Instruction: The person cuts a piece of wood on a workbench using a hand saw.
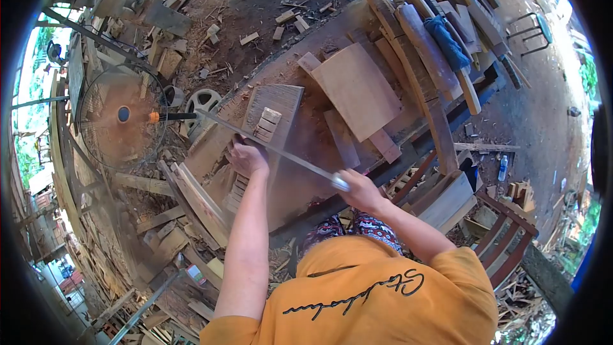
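A long thin metal bar [281,151] runs slantwise above the dusty workbench, from beside the grey wheel to a pale, shiny end in front of my right hand [362,191]. That hand is closed around the bar's near end. On the other side, my left hand [248,157] is curled just under the bar, over several small wooden slats [235,190]. Its fingertips are partly hidden, so what they grip cannot be made out. Just beyond it, a slotted wooden block [267,124] rests on a wide board [285,99].
A spoked grey wheel [204,106] stands at the bench's far left, near a caged fan [122,115]. Flat wooden panels [357,89] lie on the bench. A long beam [415,70] and stacked timber with a blue cloth [447,41] are at right. Scraps litter the ground.
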Demonstrator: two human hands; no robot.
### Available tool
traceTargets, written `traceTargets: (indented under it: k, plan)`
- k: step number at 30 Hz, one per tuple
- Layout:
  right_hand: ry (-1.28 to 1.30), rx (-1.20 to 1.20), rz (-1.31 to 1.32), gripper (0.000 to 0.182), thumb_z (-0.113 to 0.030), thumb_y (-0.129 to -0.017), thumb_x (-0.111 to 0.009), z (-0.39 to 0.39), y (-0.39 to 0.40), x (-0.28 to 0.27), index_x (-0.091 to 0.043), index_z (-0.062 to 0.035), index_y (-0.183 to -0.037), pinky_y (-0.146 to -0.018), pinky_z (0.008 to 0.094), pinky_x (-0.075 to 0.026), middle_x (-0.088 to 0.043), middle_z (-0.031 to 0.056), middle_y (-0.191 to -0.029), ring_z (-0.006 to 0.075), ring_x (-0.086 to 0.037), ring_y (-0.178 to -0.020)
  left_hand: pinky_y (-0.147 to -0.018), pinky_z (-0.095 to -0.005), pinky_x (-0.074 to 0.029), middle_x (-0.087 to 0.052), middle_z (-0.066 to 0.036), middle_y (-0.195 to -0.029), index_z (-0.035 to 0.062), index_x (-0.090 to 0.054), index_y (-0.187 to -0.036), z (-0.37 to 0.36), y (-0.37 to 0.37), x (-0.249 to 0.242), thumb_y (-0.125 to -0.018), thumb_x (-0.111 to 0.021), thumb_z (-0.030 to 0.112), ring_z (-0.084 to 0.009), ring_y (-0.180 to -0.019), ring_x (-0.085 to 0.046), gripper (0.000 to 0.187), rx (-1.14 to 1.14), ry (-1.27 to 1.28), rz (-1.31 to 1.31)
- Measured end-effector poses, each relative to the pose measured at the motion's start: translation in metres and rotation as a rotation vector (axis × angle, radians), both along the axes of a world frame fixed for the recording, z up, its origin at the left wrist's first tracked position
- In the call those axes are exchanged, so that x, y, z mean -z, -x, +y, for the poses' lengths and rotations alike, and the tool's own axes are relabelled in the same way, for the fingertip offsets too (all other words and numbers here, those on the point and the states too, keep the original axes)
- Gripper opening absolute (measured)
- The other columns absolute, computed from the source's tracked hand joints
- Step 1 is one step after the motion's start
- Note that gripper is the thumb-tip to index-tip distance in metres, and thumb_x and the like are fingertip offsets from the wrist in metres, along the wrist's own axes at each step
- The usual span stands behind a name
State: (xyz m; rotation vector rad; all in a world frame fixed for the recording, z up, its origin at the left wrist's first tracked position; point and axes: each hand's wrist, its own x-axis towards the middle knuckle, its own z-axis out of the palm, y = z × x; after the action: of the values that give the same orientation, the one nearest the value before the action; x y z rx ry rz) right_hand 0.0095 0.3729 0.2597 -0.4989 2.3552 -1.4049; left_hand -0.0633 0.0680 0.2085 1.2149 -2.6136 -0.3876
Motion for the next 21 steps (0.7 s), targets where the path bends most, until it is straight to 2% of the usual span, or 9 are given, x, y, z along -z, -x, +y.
traceTargets:
  k: [4,6,8,9,13,17,18,20,21]
  plan:
    - [-0.052,-0.002,-0.022,0.021,-0.011,-0.083,-0.065,-0.012,0.008,-0.002,-0.053,-0.0091,-0.1,-0.07,0.0479,-0.051,-0.058,0.0165,-0.088,0.04,-0.062,-0.082,-0.094,-0.0492,-0.043,-0.065,-0.017,-0.124,0.0076,-0.069,-0.117,0.006,0.004,-0.011,-0.099,-0.035,0.04,-0.04,-0.113,-0.057,0.051,0.002,-0.046,-0.113]
    - [-0.029,0.006,-0.013,0.021,-0.011,-0.083,-0.066,-0.042,0.03,-0.005,-0.053,-0.0086,-0.1,-0.07,0.0482,-0.05,-0.058,0.0167,-0.088,0.0403,-0.062,-0.082,-0.092,-0.0487,-0.044,-0.064,-0.016,-0.124,0.0064,-0.069,-0.115,0.005,-0.003,0.006,-0.099,-0.037,0.038,-0.0387,-0.111,-0.058,0.047,-0.029,-0.02,0.177]
    - [-0.024,0.009,0.015,0.021,-0.011,-0.083,-0.065,-0.06,0.041,-0.007,-0.053,-0.0083,-0.099,-0.07,0.0489,-0.05,-0.058,0.0164,-0.088,0.0404,-0.061,-0.083,-0.092,-0.0494,-0.044,-0.064,-0.015,-0.123,0.0064,-0.069,-0.113,0.001,0.003,-0.005,-0.098,-0.038,0.036,-0.0386,-0.11,-0.059,0.045,-0.073,-0.061,0.035]
    - [-0.027,0.005,0.018,0.021,-0.011,-0.083,-0.065,-0.056,0.039,-0.005,-0.053,-0.0083,-0.099,-0.07,0.0489,-0.05,-0.058,0.0164,-0.088,0.0404,-0.061,-0.083,-0.091,-0.0501,-0.044,-0.064,-0.014,-0.123,0.0064,-0.069,-0.112,0.001,0.007,-0.009,-0.098,-0.04,0.035,-0.0385,-0.109,-0.059,0.043,-0.118,-0.117,-0.109]
    - [0.01,0.01,0.094,0.019,-0.01,-0.084,-0.067,-0.001,0.005,-0.004,-0.052,-0.0065,-0.096,-0.068,0.0483,-0.049,-0.056,0.0167,-0.083,0.0401,-0.06,-0.081,-0.091,-0.0516,-0.043,-0.064,-0.012,-0.119,0.0068,-0.068,-0.11,0.011,0.014,-0.023,-0.097,-0.041,0.034,-0.038,-0.107,-0.059,0.04,-0.112,0.005,-0.13]
    - [-0.084,-0.006,0.08,0.024,-0.017,-0.085,-0.072,0.051,-0.028,-0.031,-0.053,-0.0035,-0.091,-0.063,0.0469,-0.046,-0.054,0.0174,-0.079,0.0403,-0.057,-0.073,-0.091,-0.052,-0.043,-0.065,-0.012,-0.114,0.0107,-0.067,-0.104,0.026,0.014,-0.039,-0.097,-0.041,0.03,-0.0379,-0.105,-0.058,0.033,-0.049,0.062,-0.138]
    - [-0.073,0.028,0.091,0.021,-0.012,-0.085,-0.073,0.061,-0.033,-0.039,-0.054,-0.0017,-0.087,-0.06,0.0448,-0.044,-0.054,0.0177,-0.077,0.0413,-0.056,-0.069,-0.091,-0.0513,-0.043,-0.064,-0.012,-0.111,0.0113,-0.066,-0.101,0.029,0.015,-0.046,-0.097,-0.042,0.028,-0.0375,-0.104,-0.058,0.029,-0.037,0.079,-0.155]
    - [-0.068,0.067,0.113,0.016,-0.01,-0.085,-0.074,0.078,-0.045,-0.056,-0.062,-0.0019,-0.091,-0.058,0.0394,-0.047,-0.059,0.0155,-0.076,0.0346,-0.06,-0.066,-0.093,-0.05,-0.042,-0.064,-0.011,-0.107,0.0119,-0.063,-0.095,0.03,0.015,-0.043,-0.095,-0.044,0.024,-0.0369,-0.105,-0.057,0.023,-0.063,0.075,-0.091]
    - [-0.031,0.102,0.095,0.016,-0.01,-0.085,-0.073,0.082,-0.048,-0.066,-0.062,-0.0023,-0.094,-0.059,0.04,-0.047,-0.058,0.0157,-0.076,0.0353,-0.059,-0.066,-0.093,-0.0497,-0.042,-0.064,-0.011,-0.105,0.012,-0.062,-0.094,0.031,0.016,-0.047,-0.095,-0.044,0.023,-0.0365,-0.104,-0.057,0.021,-0.044,0.081,-0.091]
